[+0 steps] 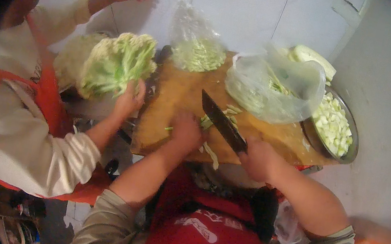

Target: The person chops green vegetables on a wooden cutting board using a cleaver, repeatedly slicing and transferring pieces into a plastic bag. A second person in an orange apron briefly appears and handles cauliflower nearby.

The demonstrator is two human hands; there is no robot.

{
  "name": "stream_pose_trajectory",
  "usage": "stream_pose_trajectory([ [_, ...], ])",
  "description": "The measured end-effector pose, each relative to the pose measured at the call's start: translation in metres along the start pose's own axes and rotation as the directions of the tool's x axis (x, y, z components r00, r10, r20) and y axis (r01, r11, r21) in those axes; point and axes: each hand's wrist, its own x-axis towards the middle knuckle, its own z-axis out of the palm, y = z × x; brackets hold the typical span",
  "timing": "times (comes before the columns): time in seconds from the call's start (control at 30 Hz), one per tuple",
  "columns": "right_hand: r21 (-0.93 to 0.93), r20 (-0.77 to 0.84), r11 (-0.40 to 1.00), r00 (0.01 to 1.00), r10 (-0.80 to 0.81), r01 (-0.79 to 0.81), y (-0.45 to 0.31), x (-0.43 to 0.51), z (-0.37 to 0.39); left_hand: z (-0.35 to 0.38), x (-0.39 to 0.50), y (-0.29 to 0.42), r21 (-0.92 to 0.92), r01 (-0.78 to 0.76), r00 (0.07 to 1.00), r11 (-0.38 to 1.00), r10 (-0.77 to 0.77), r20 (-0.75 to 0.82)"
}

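My right hand (pixel 259 159) grips the handle of a dark-bladed cleaver (pixel 222 120), its blade slanting up and left over a wooden cutting board (pixel 177 89). My left hand (pixel 188 132), blurred, is closed over a pale green vegetable (pixel 206 121) left of the blade. A green end of it also shows past the other side of the hand; the palm hides the rest. Cut green slices (pixel 234 110) lie just beyond the cleaver. Closer to me, thin strips (pixel 211 155) rest near the board's front edge.
An open plastic bag (pixel 254 102) of green vegetables stands at the board's right, beside a metal bowl (pixel 354 144) of diced vegetable. Behind are a pale gourd (pixel 314 62) and another filled bag (pixel 199 57). A co-worker (pixel 29 128) at left holds a cauliflower (pixel 119 66).
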Motion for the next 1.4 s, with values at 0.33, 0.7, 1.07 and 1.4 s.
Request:
stream_pose_trajectory([
  [0.33, -0.466, 0.157, 0.854, 0.971, -0.179, 0.233, 0.012, 0.070, 0.030, 0.023, 0.009, -0.003, 0.167, -0.152, 0.963, 0.974, 0.108, 0.245],
  [0.7, -0.058, -0.245, 0.994, 0.964, -0.108, 0.097, 0.027, 0.074, 0.044, 0.008, 0.035, -0.029, -0.039, -0.230, 0.951, 0.972, 0.233, 0.201],
  [1.07, -0.047, -0.198, 0.992, 0.972, -0.124, 0.117, -0.003, 0.000, 0.021, -0.008, -0.011, -0.040, 0.123, -0.105, 0.990, 0.987, 0.092, 0.110],
  [1.4, -0.196, 0.064, 0.976, 0.995, -0.078, 0.090, -0.028, 0.033, 0.016, 0.015, -0.009, -0.045, 0.074, -0.138, 0.988, 0.988, 0.132, 0.082],
])
